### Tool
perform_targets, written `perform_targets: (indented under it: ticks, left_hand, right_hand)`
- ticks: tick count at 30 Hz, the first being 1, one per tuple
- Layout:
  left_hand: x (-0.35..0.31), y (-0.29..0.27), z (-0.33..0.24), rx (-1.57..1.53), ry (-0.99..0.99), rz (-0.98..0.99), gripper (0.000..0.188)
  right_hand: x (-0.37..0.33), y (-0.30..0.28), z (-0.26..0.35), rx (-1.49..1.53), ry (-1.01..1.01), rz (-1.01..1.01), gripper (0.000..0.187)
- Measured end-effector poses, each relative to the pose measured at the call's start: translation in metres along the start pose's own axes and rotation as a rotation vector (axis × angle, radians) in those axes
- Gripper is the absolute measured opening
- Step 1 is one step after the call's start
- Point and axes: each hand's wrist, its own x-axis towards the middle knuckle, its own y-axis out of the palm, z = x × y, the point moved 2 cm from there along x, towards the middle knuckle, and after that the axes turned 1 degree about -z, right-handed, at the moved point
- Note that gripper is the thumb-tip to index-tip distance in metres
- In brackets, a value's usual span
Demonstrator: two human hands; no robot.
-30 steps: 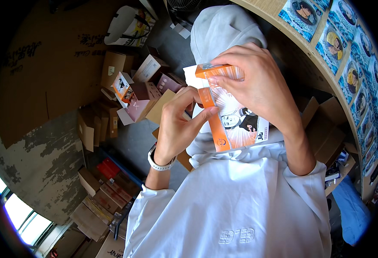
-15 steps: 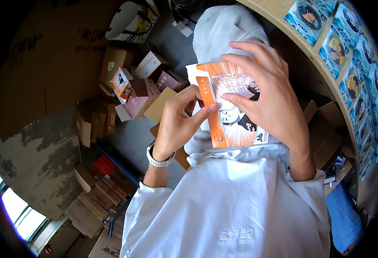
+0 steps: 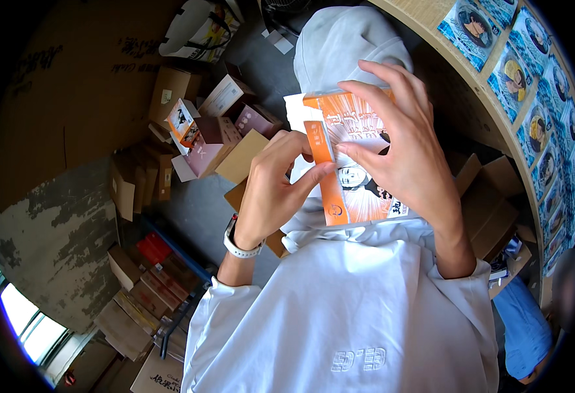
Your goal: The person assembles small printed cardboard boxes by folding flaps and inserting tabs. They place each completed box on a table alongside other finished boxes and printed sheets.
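A flat orange-and-white printed cardboard box [image 3: 359,204] with a cartoon figure rests over my lap. My left hand [image 3: 274,187] pinches its left side, thumb on the orange edge and curled fingers behind it, by a white flap [image 3: 295,112] that sticks out at the upper left. Across the box's upper right lies my right hand [image 3: 410,154]. Its thumb presses the printed front, and its other fingers arch over toward the far edge and right side. The far fingertips' contact is partly hidden.
Opened cartons [image 3: 205,147] stand on the floor at the left. A wooden table [image 3: 497,128] curves along the right, bearing rows of blue picture cards [image 3: 515,76]. Below it are brown cartons [image 3: 487,203]. A white tote bag [image 3: 192,33] sits at the far left, and another person's blue-clad leg [image 3: 523,327] shows lower right.
The box appears shifted very slightly to the right with my left hand. Both hands keep nearly the same hold, and the right fingers spread a little.
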Motion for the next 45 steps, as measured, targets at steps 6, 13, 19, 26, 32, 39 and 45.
perform_targets:
  ticks: [6, 13, 19, 26, 32, 39, 45]
  left_hand:
    - [-0.012, 0.008, 0.015, -0.251, -0.245, 0.111, 0.028]
    - [-0.011, 0.01, 0.018, -0.3, -0.131, 0.034, 0.023]
    - [-0.011, 0.001, 0.001, -0.069, -0.065, 0.009, 0.025]
    - [-0.016, -0.002, -0.008, 0.043, -0.065, 0.039, 0.029]
    - [-0.018, 0.001, -0.001, -0.073, -0.151, 0.064, 0.027]
    - [-0.026, 0.003, 0.007, -0.16, -0.084, 0.007, 0.026]
    - [-0.026, -0.003, -0.002, -0.128, -0.224, 0.119, 0.022]
  right_hand:
    - [-0.006, 0.002, 0.001, 0.0, 0.054, -0.014, 0.078]
    - [-0.014, 0.0, 0.009, 0.081, 0.113, 0.018, 0.088]
    - [-0.014, 0.001, 0.006, 0.106, 0.105, 0.006, 0.086]
    - [-0.018, 0.004, 0.005, 0.116, 0.104, 0.0, 0.092]
    - [-0.021, 0.001, 0.005, 0.173, 0.147, 0.099, 0.105]
    - [-0.02, 0.004, 0.003, 0.126, 0.142, 0.056, 0.112]
    - [-0.021, 0.005, 0.002, 0.093, 0.134, 0.046, 0.113]
